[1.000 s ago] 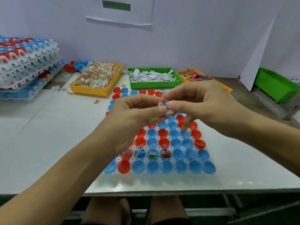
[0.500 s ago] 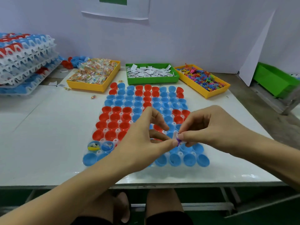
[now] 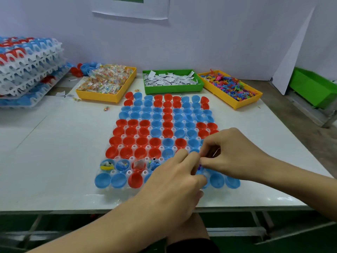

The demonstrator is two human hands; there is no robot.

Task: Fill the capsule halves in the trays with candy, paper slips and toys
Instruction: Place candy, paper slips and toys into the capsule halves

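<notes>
A clear tray (image 3: 109, 189) of red and blue capsule halves (image 3: 144, 141) lies on the white table. Several halves in the second-nearest row hold candy, a slip or a toy, among them a blue one (image 3: 107, 165). My left hand (image 3: 175, 181) and right hand (image 3: 231, 154) meet low over the tray's near right part. Between their fingertips they pinch a small purple toy (image 3: 199, 167) and what looks like a bit of white paper. Which half lies under the fingers is hidden.
Behind the tray stand a yellow bin of candy (image 3: 106, 83), a green bin of paper slips (image 3: 171, 80) and a yellow bin of coloured toys (image 3: 229, 87). Stacked trays of capsules (image 3: 27, 66) sit far left. A green crate (image 3: 313, 88) stands right.
Both hands have come down from mid-air onto the near right rows of the tray, still pinching the small purple toy together.
</notes>
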